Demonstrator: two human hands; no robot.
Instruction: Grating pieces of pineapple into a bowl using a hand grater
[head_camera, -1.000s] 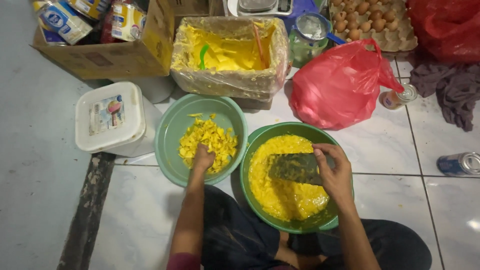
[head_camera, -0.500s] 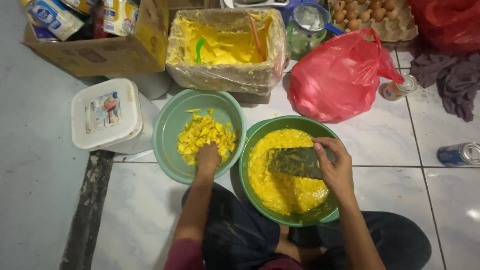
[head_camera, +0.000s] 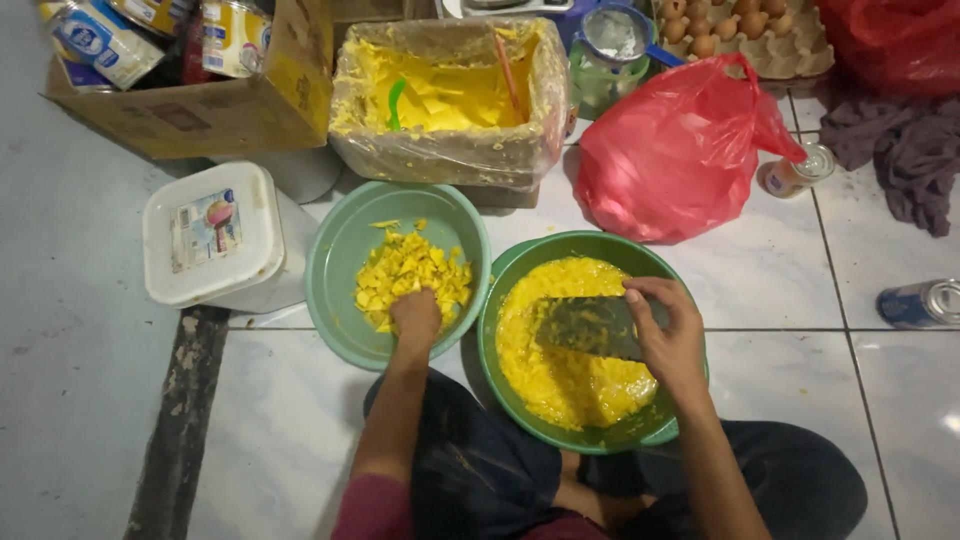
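Two green bowls sit on the tiled floor in front of me. The left bowl (head_camera: 340, 260) holds yellow chunks (head_camera: 410, 275). My left hand (head_camera: 416, 318) reaches into that pile, fingers curled on the chunks. The right bowl (head_camera: 590, 438) is full of grated yellow mash (head_camera: 545, 370). My right hand (head_camera: 672, 335) grips a flat dark grater (head_camera: 590, 326) held across this bowl, above the mash.
A plastic-lined box of yellow fat (head_camera: 450, 100) stands behind the bowls. A white lidded tub (head_camera: 215, 235) is at the left, a cardboard box of cans (head_camera: 180, 70) behind it. A red plastic bag (head_camera: 680, 155), egg tray (head_camera: 750, 30), cans (head_camera: 920, 303) and a dark cloth (head_camera: 900, 150) lie right.
My left hand has pushed a little deeper into the yellow chunks. My right hand keeps the grater over the right bowl, nearly where it was.
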